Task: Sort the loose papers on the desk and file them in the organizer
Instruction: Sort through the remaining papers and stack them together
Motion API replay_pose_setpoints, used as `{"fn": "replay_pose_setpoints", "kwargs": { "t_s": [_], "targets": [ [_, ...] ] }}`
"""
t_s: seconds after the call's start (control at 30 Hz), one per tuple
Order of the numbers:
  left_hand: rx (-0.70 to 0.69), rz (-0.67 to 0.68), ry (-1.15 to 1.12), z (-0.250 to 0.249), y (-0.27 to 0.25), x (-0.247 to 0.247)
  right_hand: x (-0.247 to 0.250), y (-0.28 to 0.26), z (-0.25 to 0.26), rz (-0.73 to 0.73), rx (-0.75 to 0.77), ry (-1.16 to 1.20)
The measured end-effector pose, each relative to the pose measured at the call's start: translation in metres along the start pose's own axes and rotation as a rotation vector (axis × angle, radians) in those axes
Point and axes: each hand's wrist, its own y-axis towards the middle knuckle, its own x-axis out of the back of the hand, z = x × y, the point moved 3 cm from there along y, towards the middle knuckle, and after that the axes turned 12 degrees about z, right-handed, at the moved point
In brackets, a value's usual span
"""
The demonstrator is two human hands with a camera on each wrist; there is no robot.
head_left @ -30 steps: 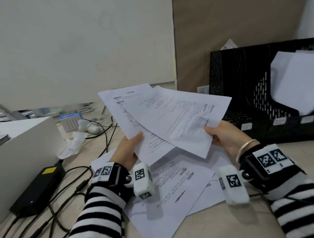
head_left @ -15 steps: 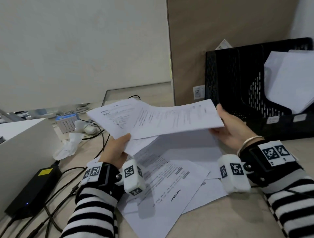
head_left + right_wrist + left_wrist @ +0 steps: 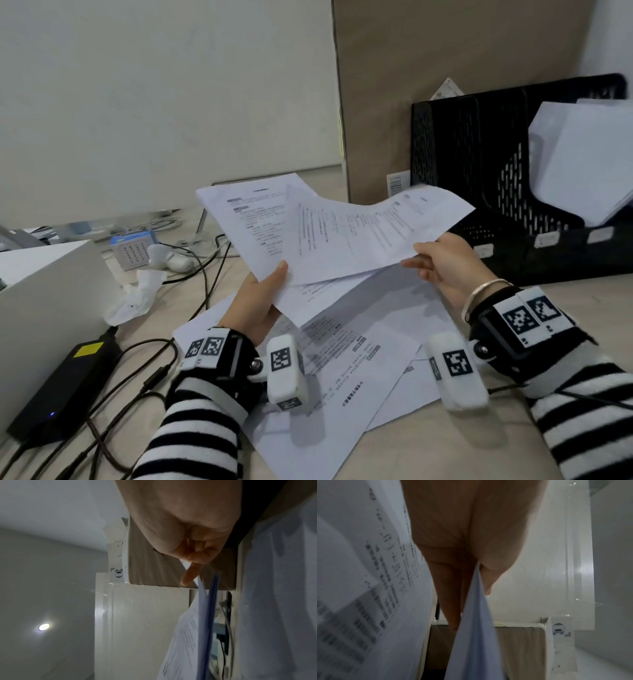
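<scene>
Loose printed sheets lay fanned on the desk nearest the person. Above them the left hand pinched a held sheaf at its lower corner, thumb on top, while the right hand clamped the sheaf's right edge. Beyond, to the right, stood the black organizer, papers already in it.
</scene>
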Motion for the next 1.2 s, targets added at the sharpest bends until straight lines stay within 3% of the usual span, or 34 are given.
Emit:
{"fn": "replay_pose_setpoints", "kwargs": {
  "t_s": [0.13,0.37,0.47,0.57,0.67,0.9,1.0,1.2],
  "targets": [
    [0.069,0.062,-0.029,-0.006,-0.007,0.007,0.016,0.005,0.006,-0.005,0.045,-0.050],
    [0.142,0.112,-0.059,-0.013,-0.019,0.010,0.031,0.009,0.012,0.154,0.035,-0.190],
    [0.158,0.134,-0.041,-0.012,-0.016,0.006,0.032,0.007,0.012,0.131,0.049,-0.163],
    [0.118,0.086,-0.028,-0.009,-0.010,0.005,0.026,0.006,0.012,0.071,0.075,-0.008],
    [0.031,-0.024,-0.031,-0.004,-0.004,0.002,0.011,0.001,0.009,0.130,0.034,0.051],
    [-0.053,-0.040,0.037,0.000,-0.002,-0.010,-0.022,-0.011,-0.002,0.327,-0.047,-0.114],
    [-0.040,-0.012,0.039,0.001,-0.001,-0.013,-0.020,-0.006,-0.010,0.271,-0.057,-0.249],
    [0.002,0.049,-0.012,-0.003,-0.001,-0.001,0.006,0.002,0.001,0.109,0.144,-0.415]
  ]
}}
